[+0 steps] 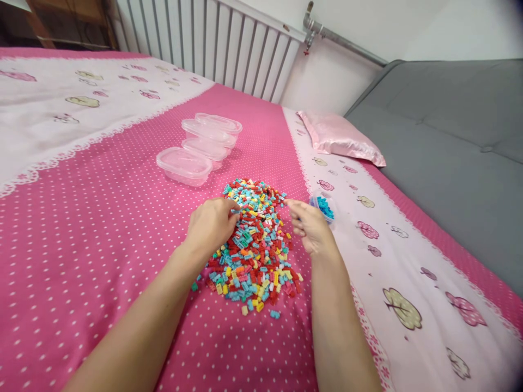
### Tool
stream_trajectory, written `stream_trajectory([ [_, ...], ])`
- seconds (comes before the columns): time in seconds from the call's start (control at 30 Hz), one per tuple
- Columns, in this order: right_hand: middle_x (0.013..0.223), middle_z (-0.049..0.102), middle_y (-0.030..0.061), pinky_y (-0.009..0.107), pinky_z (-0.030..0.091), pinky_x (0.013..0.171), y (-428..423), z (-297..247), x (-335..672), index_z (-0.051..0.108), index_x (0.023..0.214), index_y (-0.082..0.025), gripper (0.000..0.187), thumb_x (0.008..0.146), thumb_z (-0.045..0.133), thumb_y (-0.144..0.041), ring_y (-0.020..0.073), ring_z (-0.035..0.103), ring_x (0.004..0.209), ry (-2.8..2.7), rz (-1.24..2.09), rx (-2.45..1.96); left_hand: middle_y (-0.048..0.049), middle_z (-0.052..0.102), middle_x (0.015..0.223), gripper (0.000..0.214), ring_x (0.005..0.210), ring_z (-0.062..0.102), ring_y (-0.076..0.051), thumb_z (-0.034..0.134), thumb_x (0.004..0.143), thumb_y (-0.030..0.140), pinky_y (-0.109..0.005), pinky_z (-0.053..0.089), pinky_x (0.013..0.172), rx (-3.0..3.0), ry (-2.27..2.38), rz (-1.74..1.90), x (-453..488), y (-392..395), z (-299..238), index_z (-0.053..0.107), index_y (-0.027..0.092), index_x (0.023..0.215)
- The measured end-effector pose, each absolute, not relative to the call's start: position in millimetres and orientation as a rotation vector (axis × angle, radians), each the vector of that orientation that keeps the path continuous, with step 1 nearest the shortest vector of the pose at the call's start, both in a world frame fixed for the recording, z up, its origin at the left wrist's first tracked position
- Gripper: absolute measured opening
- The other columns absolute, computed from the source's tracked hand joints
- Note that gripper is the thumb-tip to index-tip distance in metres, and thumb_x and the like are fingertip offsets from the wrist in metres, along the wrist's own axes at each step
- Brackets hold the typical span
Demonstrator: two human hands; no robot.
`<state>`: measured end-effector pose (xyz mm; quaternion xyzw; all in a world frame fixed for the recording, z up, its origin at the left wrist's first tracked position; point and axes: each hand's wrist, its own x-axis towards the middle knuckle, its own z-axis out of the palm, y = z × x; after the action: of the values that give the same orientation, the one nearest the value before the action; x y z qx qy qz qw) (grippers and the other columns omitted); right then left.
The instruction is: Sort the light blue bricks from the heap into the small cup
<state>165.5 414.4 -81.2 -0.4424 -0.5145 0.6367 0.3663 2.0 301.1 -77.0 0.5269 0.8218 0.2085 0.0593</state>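
Close in, the left hand [212,223] has a narrow grip, fingers curled down at the heap's left edge; whether it holds a brick, cannot tell. Right hand [308,223], at the heap's upper right: grip narrow too, thumb and forefinger drawn together; anything between the tips too small to make out. Heap of small toy bricks [261,261] lies between the two hands, mixed red, blue, yellow, pink, green; too many and too overlapped to count. Left hand covers part of its edge.

Just past the right hand, one small tub [326,208] of blue pieces, partly hidden by that hand. Beyond the heap, to the left: four clear tubs [183,165] in a line, rear ones overlapped. Farther out, on the bed [114,234], one pink pillow [341,136]; behind, one grey headboard [441,130], cut off at right, and one white radiator [229,49], cut off above.
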Motion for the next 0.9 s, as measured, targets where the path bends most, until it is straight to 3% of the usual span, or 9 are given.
stream_trajectory([
  [0.17,0.043,0.039,-0.0093,0.021,0.024,0.045,424,-108,168,0.07,0.082,-0.014,0.028,0.06,0.068,-0.032,0.0062,0.033,0.041,-1.936,1.09,-1.349,-0.0064,0.071,0.092,0.028,0.082,0.064,-0.022,0.05,0.081,0.025,-0.03,0.047,0.073,1.598,2.475,0.629,1,301,-78,0.068,0.021,0.103],
  [0.37,0.049,0.052,-0.005,0.023,0.029,0.049,428,-116,168,0.073,0.08,-0.018,0.025,0.061,0.068,-0.035,0.0094,0.043,0.046,-2.145,0.818,-1.484,-0.0063,0.071,0.09,0.027,0.079,0.064,-0.022,0.051,0.081,0.025,-0.03,0.046,0.07,1.608,2.476,0.633,0,300,-77,0.068,0.021,0.102],
  [0.9,0.06,0.064,-0.001,0.023,0.034,0.053,424,-108,166,0.074,0.081,-0.017,0.018,0.07,0.063,-0.026,0.0107,0.052,0.052,-2.152,0.82,-1.585,-0.0054,0.071,0.086,0.027,0.077,0.063,-0.022,0.052,0.08,0.024,-0.029,0.045,0.068,1.594,2.476,0.622,1,300,-76,0.068,0.022,0.102],
])
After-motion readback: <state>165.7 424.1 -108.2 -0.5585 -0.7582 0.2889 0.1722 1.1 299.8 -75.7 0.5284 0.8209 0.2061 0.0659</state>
